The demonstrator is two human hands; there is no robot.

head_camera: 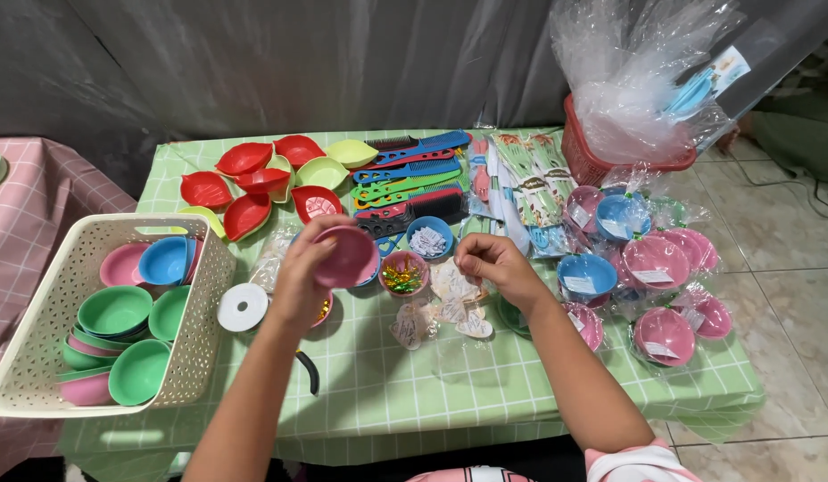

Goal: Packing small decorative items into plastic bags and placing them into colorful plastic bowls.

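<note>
Two bare forearms reach over a green checked table (387, 393) crowded with small plastic wares.

Left hand (300, 284) has its fingers closed around a pink bowl (345, 254), lifted just above the table beside a cream basket (39, 330) of bowls. Right hand (494, 265) hovers over paper hearts (450, 308), fingers curled together; whether they pinch anything cannot be told. Combs (409, 178) lie beyond.

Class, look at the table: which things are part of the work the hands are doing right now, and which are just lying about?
In the work:
left hand holding a pink bowl
right hand over the paper tags
small bowl of shiny bits

Lying about:
white basket of bowls
combs
red leaf dishes
wrapped bowls
tape roll
</note>
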